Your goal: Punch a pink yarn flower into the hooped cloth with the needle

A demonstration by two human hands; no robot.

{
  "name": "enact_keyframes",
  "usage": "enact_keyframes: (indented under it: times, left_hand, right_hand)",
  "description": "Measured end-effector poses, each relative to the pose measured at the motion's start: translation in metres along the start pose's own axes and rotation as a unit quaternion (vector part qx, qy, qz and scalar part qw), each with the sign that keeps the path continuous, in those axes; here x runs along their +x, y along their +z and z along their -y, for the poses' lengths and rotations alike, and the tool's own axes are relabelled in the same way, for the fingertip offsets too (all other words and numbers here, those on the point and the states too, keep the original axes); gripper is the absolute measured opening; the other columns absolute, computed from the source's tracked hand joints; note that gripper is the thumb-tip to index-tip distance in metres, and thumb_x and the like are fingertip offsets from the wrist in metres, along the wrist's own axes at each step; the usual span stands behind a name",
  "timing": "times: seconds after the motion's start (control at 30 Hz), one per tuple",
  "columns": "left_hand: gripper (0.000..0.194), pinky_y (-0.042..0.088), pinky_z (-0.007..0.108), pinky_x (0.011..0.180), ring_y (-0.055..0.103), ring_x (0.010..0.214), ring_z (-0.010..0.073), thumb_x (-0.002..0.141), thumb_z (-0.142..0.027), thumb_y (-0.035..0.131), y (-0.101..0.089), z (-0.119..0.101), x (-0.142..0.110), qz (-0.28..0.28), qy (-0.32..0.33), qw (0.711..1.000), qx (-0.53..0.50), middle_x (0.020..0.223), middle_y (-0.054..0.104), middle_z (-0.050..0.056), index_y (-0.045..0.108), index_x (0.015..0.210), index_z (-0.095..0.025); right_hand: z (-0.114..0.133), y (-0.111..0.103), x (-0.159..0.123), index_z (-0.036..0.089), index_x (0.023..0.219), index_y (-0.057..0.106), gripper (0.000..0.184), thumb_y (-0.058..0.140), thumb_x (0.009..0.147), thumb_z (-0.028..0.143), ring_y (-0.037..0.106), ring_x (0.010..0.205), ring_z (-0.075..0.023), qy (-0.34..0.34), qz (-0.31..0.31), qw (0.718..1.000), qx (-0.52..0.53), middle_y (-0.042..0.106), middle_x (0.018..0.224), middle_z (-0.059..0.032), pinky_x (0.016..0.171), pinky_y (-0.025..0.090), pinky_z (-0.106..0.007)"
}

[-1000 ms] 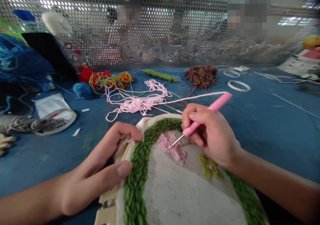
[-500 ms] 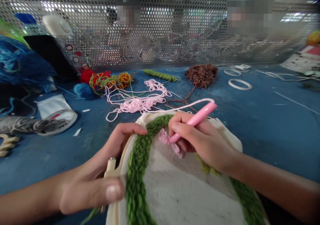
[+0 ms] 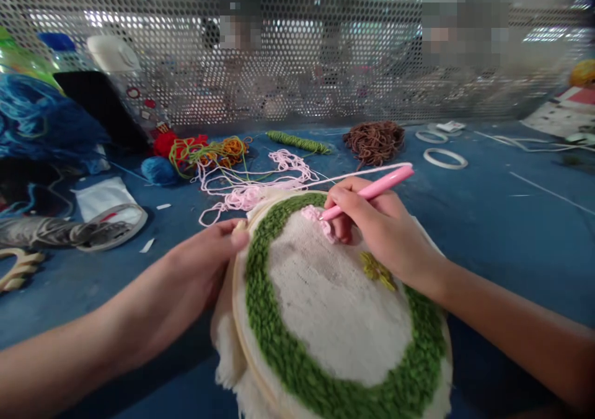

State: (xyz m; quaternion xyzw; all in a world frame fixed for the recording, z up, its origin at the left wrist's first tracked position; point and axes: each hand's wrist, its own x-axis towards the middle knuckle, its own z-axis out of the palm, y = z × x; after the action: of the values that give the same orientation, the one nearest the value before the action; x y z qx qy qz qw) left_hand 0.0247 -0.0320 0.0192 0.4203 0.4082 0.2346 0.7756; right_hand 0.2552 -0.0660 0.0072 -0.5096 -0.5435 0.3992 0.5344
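My left hand (image 3: 186, 276) grips the left rim of a wooden embroidery hoop (image 3: 238, 310), its thumb and fingers at the upper left edge. Off-white cloth (image 3: 334, 320) is stretched in the hoop, with a wide ring of green yarn stitches (image 3: 274, 351). In my right hand (image 3: 390, 236) is a pink punch needle (image 3: 385, 185), tilted, its tip at a small patch of pink stitches (image 3: 310, 213). Pink yarn (image 3: 372, 172) runs from the needle's back end to a loose pile. A yellow-green stitched patch (image 3: 377, 270) lies below my right hand.
Behind the hoop lie tangled pink yarn (image 3: 242, 197), a brown yarn bundle (image 3: 374, 143) and a green skein (image 3: 297, 142). Blue yarn (image 3: 41, 121), a dark phone-like slab (image 3: 100, 106) and bottles stand left. White rings (image 3: 445, 158) lie right. A perforated metal screen (image 3: 288, 78) closes the back.
The hoop has turned and tilted, showing more of the green ring. My left hand has shifted its grip toward the hoop's upper left. The punch needle has moved up and slightly right.
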Motion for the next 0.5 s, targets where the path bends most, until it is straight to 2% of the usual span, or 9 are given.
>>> enact_keyframes:
  times: [0.1, 0.17, 0.27, 0.33, 0.4, 0.47, 0.5]
  left_hand:
    - [0.058, 0.057, 0.028, 0.075, 0.068, 0.088, 0.0218, 0.074, -0.024, 0.076, 0.007, 0.008, -0.001, -0.04, 0.026, 0.994, 0.097, 0.096, 0.07, 0.0, 0.043, 0.121, -0.025]
    - [0.052, 0.057, 0.025, 0.067, 0.069, 0.076, 0.0189, 0.076, -0.026, 0.074, 0.008, 0.005, -0.002, -0.054, 0.038, 0.988, 0.143, 0.087, 0.069, -0.002, 0.043, 0.118, -0.027]
    - [0.038, 0.054, 0.024, 0.056, 0.067, 0.062, 0.0176, 0.081, -0.028, 0.066, 0.0, -0.015, 0.003, -0.038, 0.043, 0.982, 0.177, 0.076, 0.068, -0.005, 0.048, 0.114, -0.03]
    - [0.034, 0.053, 0.024, 0.056, 0.068, 0.066, 0.0182, 0.08, -0.028, 0.063, -0.01, -0.031, 0.015, -0.009, 0.051, 0.973, 0.223, 0.084, 0.07, -0.003, 0.054, 0.113, -0.029]
    - [0.034, 0.053, 0.026, 0.067, 0.069, 0.081, 0.0209, 0.081, -0.032, 0.06, -0.023, -0.043, 0.032, 0.048, 0.046, 0.947, 0.314, 0.102, 0.071, 0.002, 0.06, 0.114, -0.025]
    - [0.048, 0.051, 0.03, 0.078, 0.065, 0.096, 0.0233, 0.083, -0.038, 0.058, -0.035, -0.05, 0.05, 0.079, 0.082, 0.894, 0.434, 0.113, 0.068, 0.006, 0.054, 0.129, -0.023]
    - [0.054, 0.05, 0.031, 0.081, 0.063, 0.1, 0.0236, 0.085, -0.041, 0.055, -0.041, -0.052, 0.056, 0.065, 0.121, 0.857, 0.497, 0.116, 0.066, 0.008, 0.048, 0.135, -0.021]
  right_hand:
    - [-0.001, -0.007, 0.003, 0.017, 0.07, 0.054, 0.028, 0.047, 0.096, 0.023, 0.053, 0.052, -0.0074, -0.028, 0.026, 0.999, -0.001, 0.052, 0.055, 0.0033, 0.052, 0.045, -0.02]
    - [0.0, -0.011, 0.001, 0.017, 0.07, 0.053, 0.027, 0.048, 0.096, 0.023, 0.054, 0.052, -0.0082, -0.032, 0.065, 0.997, -0.003, 0.05, 0.054, 0.0043, 0.051, 0.046, -0.02]
    - [0.006, -0.008, -0.009, 0.017, 0.073, 0.053, 0.022, 0.05, 0.094, 0.021, 0.054, 0.055, -0.0067, -0.064, 0.119, 0.989, -0.065, 0.055, 0.06, 0.0042, 0.049, 0.042, -0.018]
    - [0.013, -0.001, -0.019, 0.017, 0.076, 0.055, 0.018, 0.051, 0.093, 0.019, 0.054, 0.058, -0.0058, -0.094, 0.153, 0.974, -0.136, 0.06, 0.066, 0.0034, 0.051, 0.04, -0.017]
    - [0.019, 0.008, -0.028, 0.017, 0.077, 0.056, 0.016, 0.051, 0.092, 0.018, 0.053, 0.059, -0.0057, -0.106, 0.189, 0.957, -0.191, 0.061, 0.068, 0.0034, 0.053, 0.039, -0.017]
    - [0.02, 0.015, -0.033, 0.017, 0.076, 0.056, 0.017, 0.051, 0.092, 0.018, 0.049, 0.057, -0.0053, -0.106, 0.216, 0.947, -0.213, 0.058, 0.065, 0.0045, 0.052, 0.037, -0.018]
    - [0.019, 0.017, -0.034, 0.017, 0.075, 0.056, 0.017, 0.051, 0.091, 0.018, 0.048, 0.056, -0.0053, -0.104, 0.224, 0.945, -0.216, 0.057, 0.064, 0.0049, 0.052, 0.036, -0.018]
